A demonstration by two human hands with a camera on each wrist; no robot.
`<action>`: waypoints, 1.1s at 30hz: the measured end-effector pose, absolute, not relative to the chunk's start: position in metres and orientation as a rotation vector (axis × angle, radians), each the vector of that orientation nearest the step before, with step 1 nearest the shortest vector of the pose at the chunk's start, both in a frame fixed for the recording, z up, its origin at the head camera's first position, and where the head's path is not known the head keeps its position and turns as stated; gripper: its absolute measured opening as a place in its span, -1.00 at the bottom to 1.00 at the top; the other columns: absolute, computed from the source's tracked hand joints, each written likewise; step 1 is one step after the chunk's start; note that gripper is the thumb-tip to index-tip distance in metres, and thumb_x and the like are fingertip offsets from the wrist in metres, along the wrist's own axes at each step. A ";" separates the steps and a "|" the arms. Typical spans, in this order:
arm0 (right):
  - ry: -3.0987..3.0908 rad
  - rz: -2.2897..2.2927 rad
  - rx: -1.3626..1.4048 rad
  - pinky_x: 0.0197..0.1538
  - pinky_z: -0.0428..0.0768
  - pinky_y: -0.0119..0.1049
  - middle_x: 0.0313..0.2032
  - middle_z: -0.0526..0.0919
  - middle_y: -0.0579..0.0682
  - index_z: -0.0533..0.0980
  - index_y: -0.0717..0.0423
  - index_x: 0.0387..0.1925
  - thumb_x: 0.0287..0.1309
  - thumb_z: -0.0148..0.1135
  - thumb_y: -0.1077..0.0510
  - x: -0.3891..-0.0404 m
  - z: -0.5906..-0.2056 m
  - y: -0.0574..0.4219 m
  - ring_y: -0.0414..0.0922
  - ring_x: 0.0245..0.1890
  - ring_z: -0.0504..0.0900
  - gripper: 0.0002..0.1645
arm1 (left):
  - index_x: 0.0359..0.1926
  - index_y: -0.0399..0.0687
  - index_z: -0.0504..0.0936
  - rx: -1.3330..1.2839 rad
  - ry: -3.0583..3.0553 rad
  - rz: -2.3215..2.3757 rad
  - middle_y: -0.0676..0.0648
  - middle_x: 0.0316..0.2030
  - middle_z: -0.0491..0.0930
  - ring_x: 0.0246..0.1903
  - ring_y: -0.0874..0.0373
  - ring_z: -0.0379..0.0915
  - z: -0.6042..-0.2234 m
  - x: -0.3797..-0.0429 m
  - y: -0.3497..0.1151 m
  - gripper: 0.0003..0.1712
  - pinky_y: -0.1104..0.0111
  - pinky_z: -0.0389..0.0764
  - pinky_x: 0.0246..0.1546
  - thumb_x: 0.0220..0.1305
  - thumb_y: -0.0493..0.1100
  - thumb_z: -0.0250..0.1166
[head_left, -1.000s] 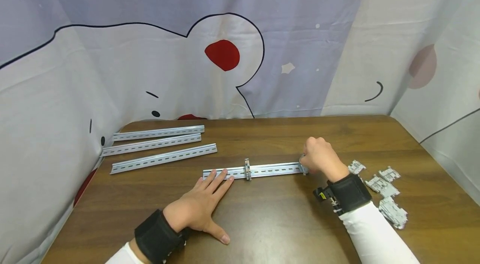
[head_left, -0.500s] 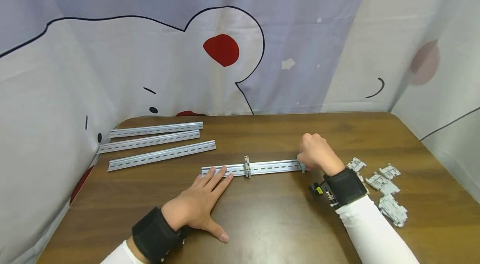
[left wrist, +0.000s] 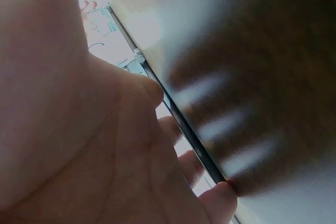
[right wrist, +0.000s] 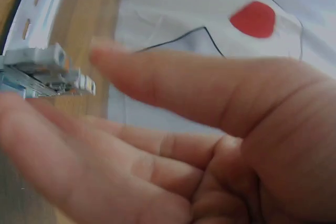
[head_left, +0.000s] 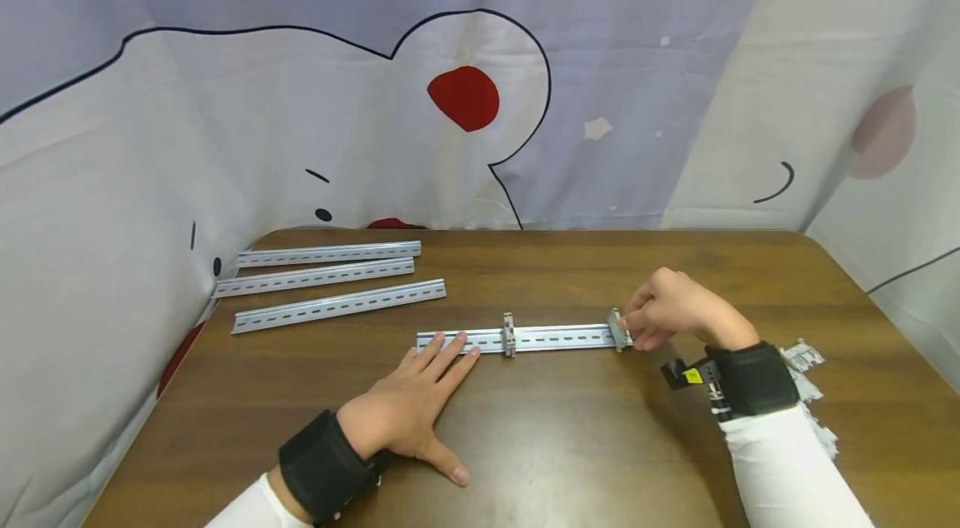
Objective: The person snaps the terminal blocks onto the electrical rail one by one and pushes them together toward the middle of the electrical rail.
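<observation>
A slotted metal DIN rail [head_left: 558, 337] lies across the middle of the table. My left hand [head_left: 401, 413] rests its spread fingertips on the rail's left end; its palm fills much of the left wrist view. One grey terminal block [head_left: 509, 335] stands across the rail near its middle. Another grey terminal block [head_left: 618, 330] sits at the right end, also seen in the right wrist view [right wrist: 39, 69]. Just right of that block is my right hand [head_left: 678, 313]. In the right wrist view, thumb and forefinger are parted beside the block with nothing gripped between them.
Three more DIN rails [head_left: 337, 306] lie at the back left of the wooden table [head_left: 570, 436]. Several loose terminal blocks [head_left: 802, 356] lie on the right, partly hidden behind my right forearm. A printed curtain [head_left: 600, 78] hangs behind the table.
My right hand has let go of the terminal block at the rail's right end and drawn back to the right. The left hand stays on the rail. The head view has shifted slightly.
</observation>
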State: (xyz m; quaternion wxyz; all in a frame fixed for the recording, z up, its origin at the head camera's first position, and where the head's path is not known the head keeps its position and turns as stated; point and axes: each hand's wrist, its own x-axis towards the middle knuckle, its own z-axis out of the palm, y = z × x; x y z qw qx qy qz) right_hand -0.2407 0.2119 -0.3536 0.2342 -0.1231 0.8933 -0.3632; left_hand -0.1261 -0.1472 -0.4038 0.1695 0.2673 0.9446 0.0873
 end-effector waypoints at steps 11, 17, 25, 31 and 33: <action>2.114 -1.259 -0.287 -0.17 0.69 -0.10 -0.28 0.70 0.34 0.47 0.63 -0.06 0.12 0.29 0.40 -0.253 -0.371 0.226 0.17 -0.27 0.74 -0.61 | 0.57 0.13 -0.22 0.755 2.679 0.240 -0.05 0.55 -0.36 0.51 -0.10 -0.43 -0.401 -0.127 -0.146 0.59 -0.09 -0.11 0.43 -0.39 0.66 0.33; 2.037 -1.324 -0.288 -0.15 0.68 -0.09 -0.26 0.69 0.36 0.45 0.62 -0.01 0.12 0.32 0.37 -0.255 -0.381 0.224 0.16 -0.25 0.74 -0.55 | 0.57 0.13 -0.21 0.753 2.675 0.243 -0.04 0.55 -0.35 0.51 -0.09 -0.43 -0.401 -0.127 -0.146 0.58 -0.09 -0.12 0.43 -0.38 0.65 0.35; 1.989 -1.383 -0.298 -0.14 0.68 -0.10 -0.27 0.70 0.33 0.43 0.61 -0.02 0.10 0.35 0.35 -0.255 -0.390 0.206 0.12 -0.27 0.74 -0.52 | 0.57 0.14 -0.22 0.745 2.677 0.236 -0.03 0.55 -0.35 0.51 -0.09 -0.44 -0.402 -0.128 -0.146 0.58 -0.08 -0.13 0.44 -0.38 0.65 0.35; 1.964 -1.418 -0.287 -0.14 0.68 -0.10 -0.27 0.69 0.33 0.42 0.62 -0.01 0.10 0.35 0.36 -0.255 -0.393 0.201 0.12 -0.27 0.74 -0.51 | 0.57 0.13 -0.21 0.745 2.682 0.231 -0.04 0.55 -0.35 0.51 -0.09 -0.43 -0.402 -0.127 -0.146 0.58 -0.08 -0.11 0.43 -0.38 0.65 0.34; 1.962 -1.423 -0.288 -0.14 0.68 -0.10 -0.27 0.69 0.33 0.42 0.62 -0.01 0.10 0.35 0.36 -0.255 -0.394 0.201 0.12 -0.27 0.74 -0.51 | 0.57 0.13 -0.21 0.748 2.683 0.229 -0.04 0.55 -0.35 0.51 -0.09 -0.43 -0.402 -0.127 -0.146 0.58 -0.08 -0.11 0.43 -0.38 0.66 0.34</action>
